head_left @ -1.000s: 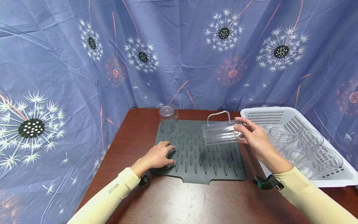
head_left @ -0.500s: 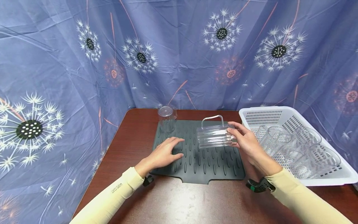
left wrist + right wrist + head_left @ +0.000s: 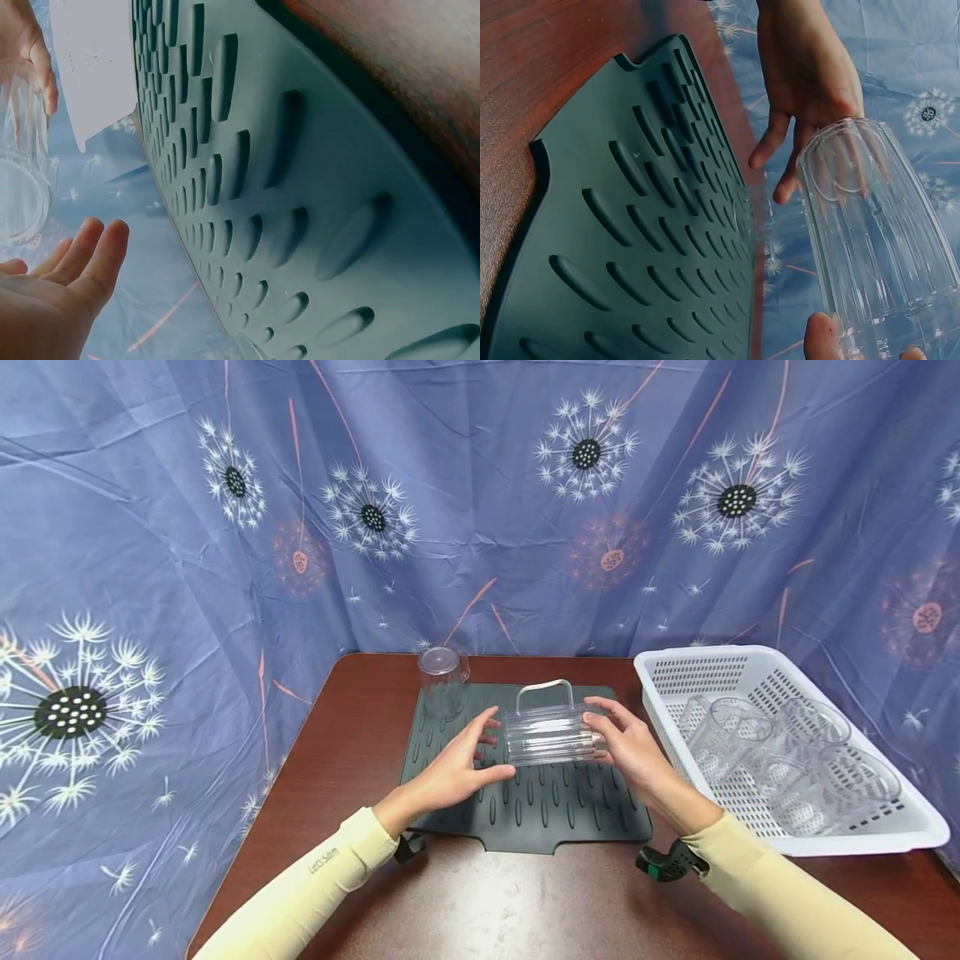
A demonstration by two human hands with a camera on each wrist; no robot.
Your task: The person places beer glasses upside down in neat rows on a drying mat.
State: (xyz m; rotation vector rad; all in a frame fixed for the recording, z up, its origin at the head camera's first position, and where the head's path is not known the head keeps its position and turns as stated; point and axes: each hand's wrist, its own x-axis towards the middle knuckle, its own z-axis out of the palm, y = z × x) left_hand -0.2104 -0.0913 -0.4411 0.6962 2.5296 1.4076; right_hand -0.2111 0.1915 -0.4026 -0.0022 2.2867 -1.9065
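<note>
A clear ribbed mug [image 3: 551, 735] lies sideways in the air above the dark grey ridged mat [image 3: 525, 831], its handle up. My right hand [image 3: 633, 756] grips it at the right end. My left hand [image 3: 446, 768] reaches to the mug's left end with fingers spread and thumb apart; in the right wrist view the left hand [image 3: 810, 82] shows behind the clear mug [image 3: 877, 240]. Whether it touches the mug I cannot tell. Another clear mug [image 3: 442, 681] stands upside down at the mat's back left corner.
To the right, a white perforated basket [image 3: 862, 846] holds several clear mugs [image 3: 738, 731]. A reddish-brown table [image 3: 487, 902] lies under everything. Behind it hangs a blue cloth [image 3: 465, 485] with dandelion prints.
My right hand has carried the mug leftward, over the middle of the mat. My left hand has risen off the mat's left side and moved right, close to the mug.
</note>
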